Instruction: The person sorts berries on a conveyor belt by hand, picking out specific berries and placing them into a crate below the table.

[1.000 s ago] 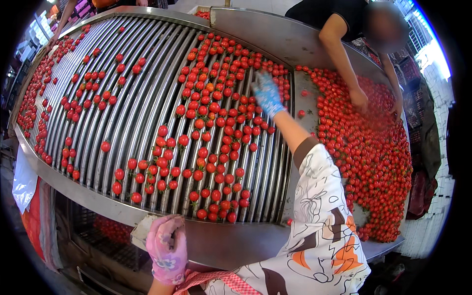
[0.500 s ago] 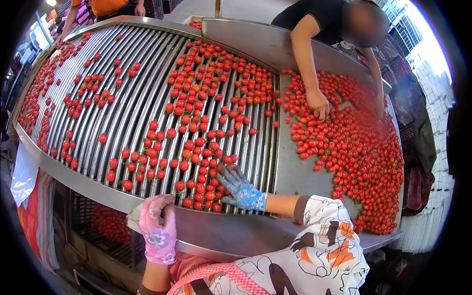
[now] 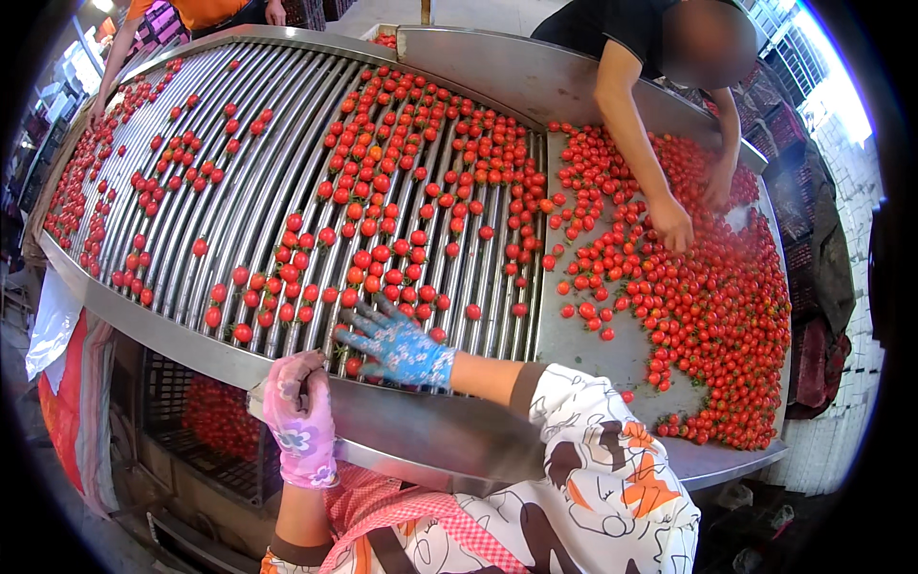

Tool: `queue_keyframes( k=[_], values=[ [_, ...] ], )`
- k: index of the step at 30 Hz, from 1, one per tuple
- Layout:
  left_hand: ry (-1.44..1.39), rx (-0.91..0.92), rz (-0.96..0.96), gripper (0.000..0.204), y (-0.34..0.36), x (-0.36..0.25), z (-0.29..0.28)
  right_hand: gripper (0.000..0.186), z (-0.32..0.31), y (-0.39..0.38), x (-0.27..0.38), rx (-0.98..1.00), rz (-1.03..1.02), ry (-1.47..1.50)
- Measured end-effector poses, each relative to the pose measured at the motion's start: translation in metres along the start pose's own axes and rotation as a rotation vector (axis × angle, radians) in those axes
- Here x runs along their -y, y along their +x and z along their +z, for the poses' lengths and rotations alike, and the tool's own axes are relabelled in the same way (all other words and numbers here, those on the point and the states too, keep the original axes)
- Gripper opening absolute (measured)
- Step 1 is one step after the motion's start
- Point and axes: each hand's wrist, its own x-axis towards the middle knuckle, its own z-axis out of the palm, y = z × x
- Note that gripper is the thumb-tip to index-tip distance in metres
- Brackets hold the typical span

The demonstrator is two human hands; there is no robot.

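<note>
My right hand (image 3: 397,346), in a blue flowered glove with dark fingertips, lies palm down with spread fingers over the near end of the metal rollers (image 3: 258,187). Small red tomatoes (image 3: 375,263) are bunched just beyond its fingers, and a few show beside it. In a pink flowered glove, my left hand (image 3: 299,416) is closed with curled fingers at the near metal rim (image 3: 191,342). Whatever its fingers may hold is hidden.
A tomato heap (image 3: 708,320) covers much of the steel tray (image 3: 574,349) at right, where a co-worker's hands (image 3: 672,225) reach in. Another person in orange (image 3: 206,11) stands far left. Below the rim sits a black crate (image 3: 206,450) with tomatoes inside.
My right hand has slid left along the near rollers, and tomatoes near it have shifted. The co-worker's near hand has moved right and toward me over the heap. My left hand stays at the rim.
</note>
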Motion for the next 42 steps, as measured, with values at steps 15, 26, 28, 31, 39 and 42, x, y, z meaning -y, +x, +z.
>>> queue_keyframes(
  k=[15, 26, 28, 31, 39, 42],
  values=[
    [-0.084, -0.059, -0.077, 0.017, -0.013, 0.007, 0.01, 0.029, -0.037, 0.077, -0.226, -0.301, 0.557, -0.334],
    [-0.007, 0.055, -0.291, 0.052, -0.01, -0.007, 0.02, 0.038, -0.107, 0.076, -0.002, 0.14, 0.404, 0.93],
    [-0.023, 0.049, -0.257, 0.051, -0.011, -0.006, 0.022, 0.034, -0.105, 0.06, 0.039, 0.092, 0.326, 0.922],
    [-0.064, 0.046, -0.333, 0.048, -0.012, 0.004, 0.025, 0.028, -0.083, 0.039, 0.048, -0.123, 0.358, 1.198],
    [-0.746, -0.279, -0.66, 0.036, -0.013, -0.021, -0.01, 0.065, -0.034, -0.056, -0.008, 0.049, 0.004, 0.061],
    [-0.899, -0.423, -0.738, 0.037, -0.037, 0.01, -0.051, 0.073, -0.02, -0.107, -0.047, 0.124, 0.122, -0.055]
  ],
)
